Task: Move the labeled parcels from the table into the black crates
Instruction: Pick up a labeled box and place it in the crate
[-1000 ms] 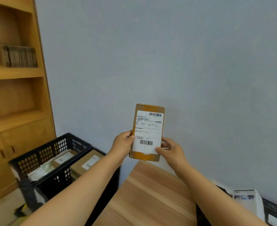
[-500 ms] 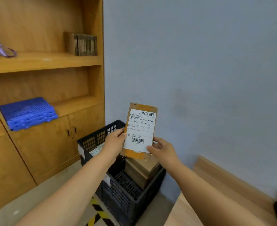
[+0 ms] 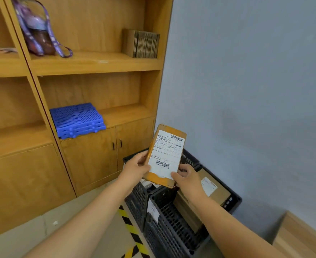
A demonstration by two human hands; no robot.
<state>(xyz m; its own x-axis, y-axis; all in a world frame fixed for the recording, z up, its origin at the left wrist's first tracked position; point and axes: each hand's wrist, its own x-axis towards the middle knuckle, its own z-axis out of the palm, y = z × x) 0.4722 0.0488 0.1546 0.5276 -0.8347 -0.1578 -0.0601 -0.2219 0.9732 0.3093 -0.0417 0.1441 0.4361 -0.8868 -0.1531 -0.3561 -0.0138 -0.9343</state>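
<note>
Labeled brown parcel (image 3: 165, 155) upright above black crates (image 3: 172, 216).

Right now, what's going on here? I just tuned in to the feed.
A person holds a slim brown cardboard parcel with a white barcode label in both bare hands, the left hand on its left edge and the right hand at its lower right corner. The parcel is upright, label toward the camera, above two black perforated plastic crates on the floor beside a wooden shelf unit. The nearer crate already holds a labelled brown box. The held parcel is not in a crate yet.
</note>
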